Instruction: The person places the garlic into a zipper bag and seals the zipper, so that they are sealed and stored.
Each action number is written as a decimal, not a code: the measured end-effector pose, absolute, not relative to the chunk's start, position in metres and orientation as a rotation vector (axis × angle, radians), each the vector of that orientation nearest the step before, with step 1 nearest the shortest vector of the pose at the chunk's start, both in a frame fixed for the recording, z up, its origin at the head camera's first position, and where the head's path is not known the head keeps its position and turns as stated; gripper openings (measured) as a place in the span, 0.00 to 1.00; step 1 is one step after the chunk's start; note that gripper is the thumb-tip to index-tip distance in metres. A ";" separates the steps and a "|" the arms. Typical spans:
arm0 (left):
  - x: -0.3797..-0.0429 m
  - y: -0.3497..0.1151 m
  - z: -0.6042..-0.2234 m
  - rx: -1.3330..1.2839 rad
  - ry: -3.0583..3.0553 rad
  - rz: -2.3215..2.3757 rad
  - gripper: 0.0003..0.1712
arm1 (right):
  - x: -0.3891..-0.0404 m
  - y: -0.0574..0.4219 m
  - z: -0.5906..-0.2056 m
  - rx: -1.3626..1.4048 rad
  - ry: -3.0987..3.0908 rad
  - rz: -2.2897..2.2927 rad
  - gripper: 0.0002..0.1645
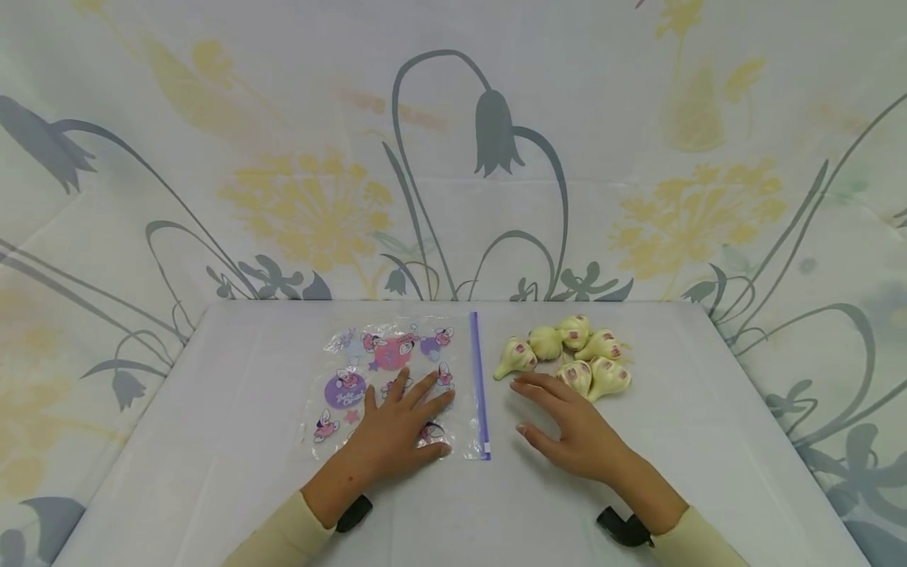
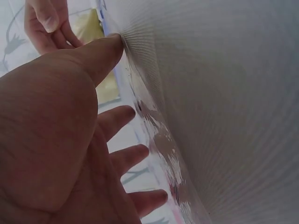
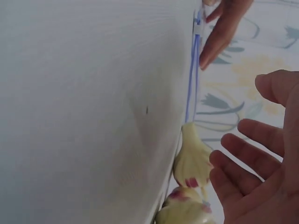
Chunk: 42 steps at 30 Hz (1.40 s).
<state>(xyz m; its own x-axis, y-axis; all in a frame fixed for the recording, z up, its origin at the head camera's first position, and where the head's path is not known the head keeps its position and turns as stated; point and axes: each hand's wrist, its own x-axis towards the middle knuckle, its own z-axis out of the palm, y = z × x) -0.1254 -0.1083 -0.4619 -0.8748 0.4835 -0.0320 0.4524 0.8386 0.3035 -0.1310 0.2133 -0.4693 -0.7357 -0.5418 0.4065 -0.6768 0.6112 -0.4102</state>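
Note:
A clear zip bag (image 1: 326,402) printed with pink and purple cartoon figures lies flat on the white table, its purple zip strip (image 1: 479,378) along the right side. My left hand (image 1: 397,429) rests on the bag with fingers spread; in the left wrist view its fingertips (image 2: 140,150) meet the plastic. To the right of the strip sits a cluster of several pale garlic bulbs (image 1: 546,343) with reddish marks. My right hand (image 1: 577,433) hovers beside the nearest bulbs, fingers loosely bent and holding nothing. The right wrist view shows a garlic bulb (image 3: 192,161) close by its fingertips.
The white table (image 1: 234,354) ends at a floral curtain (image 1: 453,197) at the back and at both sides. Dark wrist straps (image 1: 627,526) show by both sleeves.

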 end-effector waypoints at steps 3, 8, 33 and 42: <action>-0.124 -0.108 -0.461 0.712 2.897 0.447 0.45 | -0.135 0.209 -0.473 1.030 -2.598 0.822 0.33; -0.122 -0.109 -0.461 0.687 2.891 0.442 0.45 | -0.137 0.201 -0.473 1.071 -2.601 0.814 0.31; -0.116 -0.121 -0.464 0.686 2.900 0.451 0.46 | -0.153 0.169 -0.474 1.206 -2.829 0.733 0.33; -0.117 -0.122 -0.463 0.669 2.879 0.458 0.46 | -0.157 0.164 -0.475 1.230 -2.819 0.729 0.31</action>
